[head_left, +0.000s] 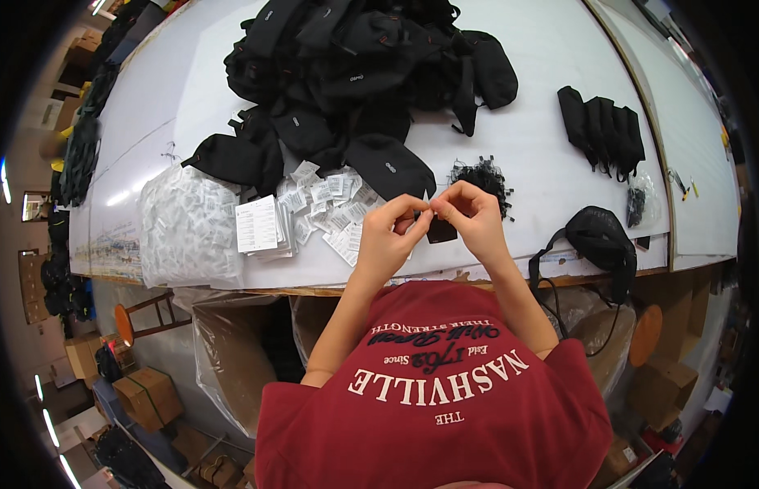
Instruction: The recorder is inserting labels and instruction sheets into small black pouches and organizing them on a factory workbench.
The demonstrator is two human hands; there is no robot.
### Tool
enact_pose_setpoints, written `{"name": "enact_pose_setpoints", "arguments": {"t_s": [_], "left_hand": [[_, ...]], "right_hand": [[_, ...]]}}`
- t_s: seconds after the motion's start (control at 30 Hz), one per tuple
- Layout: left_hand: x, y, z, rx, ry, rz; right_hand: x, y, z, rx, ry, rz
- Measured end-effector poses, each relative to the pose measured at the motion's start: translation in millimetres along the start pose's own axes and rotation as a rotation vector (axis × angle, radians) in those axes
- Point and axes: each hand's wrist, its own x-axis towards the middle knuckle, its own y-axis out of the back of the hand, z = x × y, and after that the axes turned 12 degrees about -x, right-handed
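My left hand [394, 231] and my right hand [472, 218] meet above the table's near edge, thumbs and forefingers pinched together. What sits between the fingertips is too small to make out. Just below them shows a dark rectangular card [443, 231]; I cannot tell whether it is held or lies on the table. Close behind my right hand is a heap of thin black loops with small clips [482, 178]. A black pouch [391, 168] lies just beyond my left hand. Loose white printed labels [324, 196] and a stack of white printed cards [260, 226] spread to its left.
A clear plastic bag full of white labels [189, 228] rests at the left. Black bags [355, 61] are piled at the back. Several black pouches [601, 130] line up at the right, near a black bag with straps [598, 240] hanging over the white table's [542, 175] edge.
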Motion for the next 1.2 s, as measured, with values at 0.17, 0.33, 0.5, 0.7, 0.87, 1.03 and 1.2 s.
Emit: {"name": "enact_pose_setpoints", "arguments": {"t_s": [0.17, 0.33, 0.5, 0.7, 0.87, 1.03, 1.2], "left_hand": [[-10, 5, 5, 0.1, 0.009, -0.107], [-21, -9, 2, 0.234, -0.161, -0.296], [-27, -1, -7, 0.123, -0.125, -0.155], [6, 31, 5, 0.524, -0.356, -0.105], [6, 34, 19, 0.706, -0.541, 0.012], [7, 31, 22, 0.656, -0.674, -0.018], [4, 35, 27, 0.662, -0.767, -0.002]], "right_hand": [[25, 3, -18, -0.339, 0.169, -0.158], [48, -28, 37, -1.066, 0.408, -0.263], [47, -27, 39, -1.039, 0.197, -0.197], [26, 6, -29, -0.726, 0.187, -0.027], [-3, 17, -82, -0.614, 0.236, -0.007], [-11, 14, -82, -0.551, 0.314, 0.103], [-17, 10, -84, -0.518, 0.387, 0.14]]}}
